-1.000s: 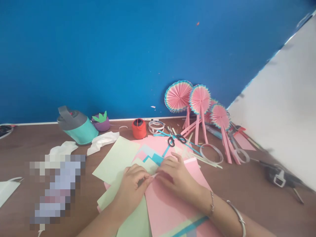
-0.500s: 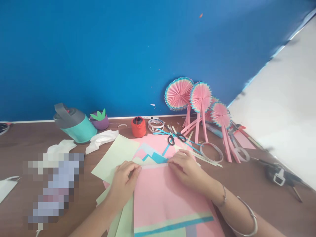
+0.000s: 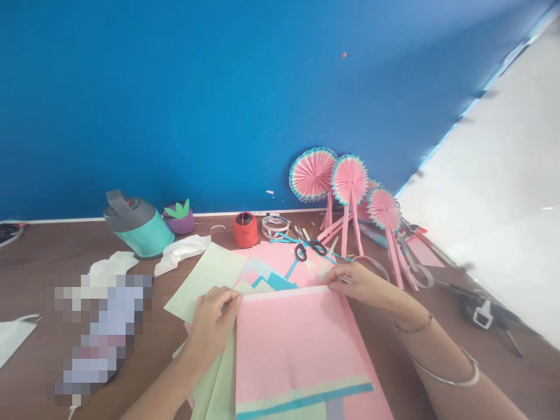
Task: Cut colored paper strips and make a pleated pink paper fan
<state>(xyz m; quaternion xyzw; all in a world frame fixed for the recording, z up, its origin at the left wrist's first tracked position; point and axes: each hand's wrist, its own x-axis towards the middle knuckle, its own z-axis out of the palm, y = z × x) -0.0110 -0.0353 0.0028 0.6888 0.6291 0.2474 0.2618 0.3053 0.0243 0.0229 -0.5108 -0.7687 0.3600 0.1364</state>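
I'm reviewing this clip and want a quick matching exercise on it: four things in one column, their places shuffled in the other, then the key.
Things
1. Left hand
2. Scissors
3. Right hand
4. Purple pot

Places
A. At the far right corner of the pink sheet
B. Beside the teal-and-grey container
C. At the far left corner of the pink sheet
D. Among thin paper strips, beyond the pink sheet

Pairs: 1-C, 2-D, 3-A, 4-B
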